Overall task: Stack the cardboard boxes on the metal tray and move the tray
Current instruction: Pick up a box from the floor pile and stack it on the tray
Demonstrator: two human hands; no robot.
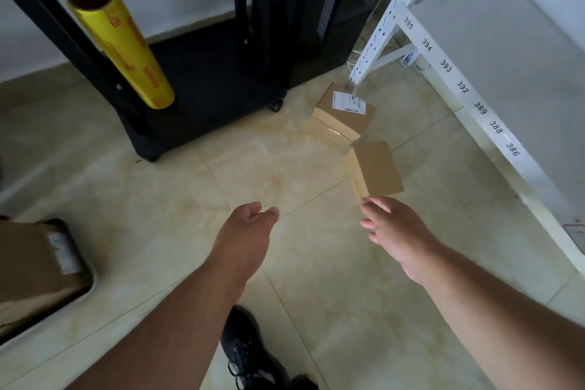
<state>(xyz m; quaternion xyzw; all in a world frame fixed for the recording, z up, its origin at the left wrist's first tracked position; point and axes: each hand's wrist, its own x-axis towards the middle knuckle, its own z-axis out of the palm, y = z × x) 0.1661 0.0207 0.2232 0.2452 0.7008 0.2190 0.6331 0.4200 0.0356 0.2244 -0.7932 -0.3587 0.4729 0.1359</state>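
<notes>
Two flat cardboard boxes on tiled floor, centre right of frame: plain box [376, 169], rectangular, long axis running up-frame, tilted slightly left; labelled box [343, 114] just above it, white shipping label on top, long axis toward lower right, corners nearly touching. One more taped cardboard box [34, 266] at lower left, sitting in metal tray [90, 286], rounded rim corner visible. Left hand [245, 231] empty, fingers loosely together, mid frame. Right hand [392, 231] empty, fingers spread, fingertips just below plain box. One yellow film roll [122, 44] leaning on black cart [202, 79], upper left. White numbered shelf [468, 95] right.
</notes>
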